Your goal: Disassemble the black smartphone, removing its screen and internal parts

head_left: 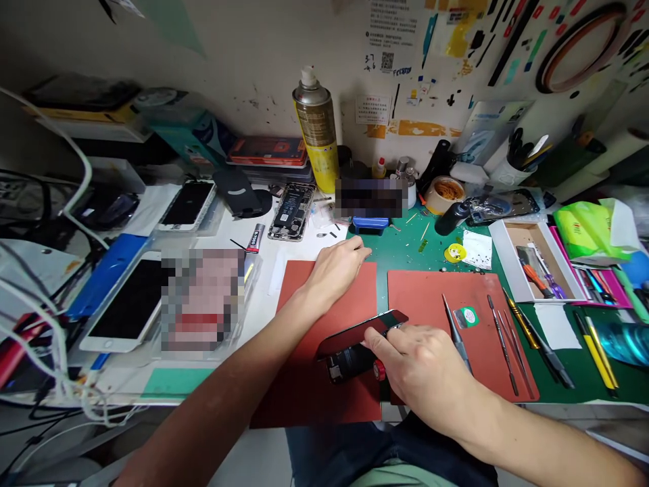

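Observation:
My right hand grips the edge of a phone screen, which is tilted up from the opened phone body beneath it. A red round knob shows beside the fingers; the tool it belongs to is hidden. My left hand reaches to the far edge of the left red-brown mat. Its fingers are curled together, and what they hold, if anything, is hidden. Just beyond it stands a blue holder with a blurred-out screen on top.
On the right mat lie tweezers, a green sticker and thin picks. Other phones stand at left, near an open phone. A spray can rises at the back. A white tool box sits at right.

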Action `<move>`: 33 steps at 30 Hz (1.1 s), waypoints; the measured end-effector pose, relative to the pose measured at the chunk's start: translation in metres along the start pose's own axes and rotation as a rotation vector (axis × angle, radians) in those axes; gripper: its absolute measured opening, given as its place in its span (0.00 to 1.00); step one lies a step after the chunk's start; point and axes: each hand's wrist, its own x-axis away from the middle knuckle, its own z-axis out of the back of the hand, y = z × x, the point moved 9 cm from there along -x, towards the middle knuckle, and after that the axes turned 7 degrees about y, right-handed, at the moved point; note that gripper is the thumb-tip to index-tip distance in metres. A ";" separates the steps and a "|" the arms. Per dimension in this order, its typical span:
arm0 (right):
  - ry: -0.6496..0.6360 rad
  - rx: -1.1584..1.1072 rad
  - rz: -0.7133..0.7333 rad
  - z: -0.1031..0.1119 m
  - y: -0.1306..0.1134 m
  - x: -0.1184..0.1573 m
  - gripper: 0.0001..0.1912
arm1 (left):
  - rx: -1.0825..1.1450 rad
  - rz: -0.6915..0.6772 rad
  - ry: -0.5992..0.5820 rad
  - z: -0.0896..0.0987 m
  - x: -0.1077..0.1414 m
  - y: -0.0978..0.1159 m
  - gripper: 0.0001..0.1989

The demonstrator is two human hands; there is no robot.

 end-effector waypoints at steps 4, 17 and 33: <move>0.012 -0.004 0.001 0.003 0.000 -0.002 0.19 | 0.027 -0.004 0.034 0.017 0.012 0.002 0.18; -0.064 -0.095 -0.178 0.004 0.020 -0.015 0.10 | 0.488 0.004 -0.068 0.033 0.160 0.003 0.20; -0.006 0.363 -0.554 -0.018 0.061 0.061 0.19 | 0.513 0.045 0.092 0.023 0.162 -0.004 0.18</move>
